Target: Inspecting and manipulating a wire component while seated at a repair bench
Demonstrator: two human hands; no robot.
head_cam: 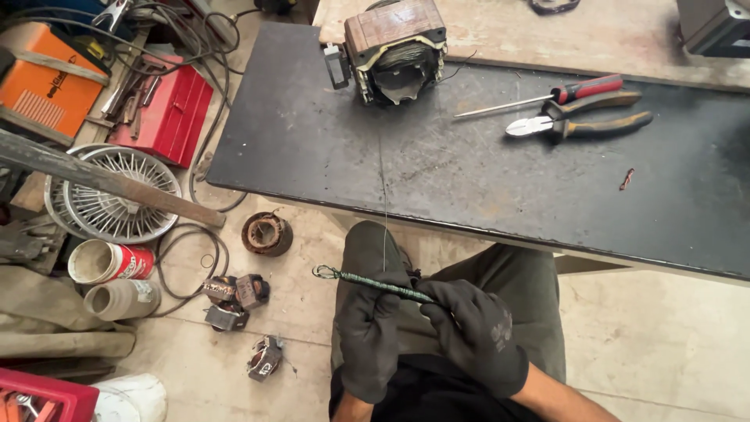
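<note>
Two black-gloved hands, the left hand (369, 328) and the right hand (476, 332), both close around one thin rod wound with green wire (375, 283), held level over the person's lap just below the dark workbench (312, 148); a single fine strand (383, 211), barely visible, runs from the rod up toward the one motor stator (396, 48) on the bench. One red-handled screwdriver (547, 98) and one pair of cutting pliers (582, 121) lie to the right, while three small motor parts (238, 301) sit on the floor, and the red toolbox (172, 109) is half buried in clutter.
</note>
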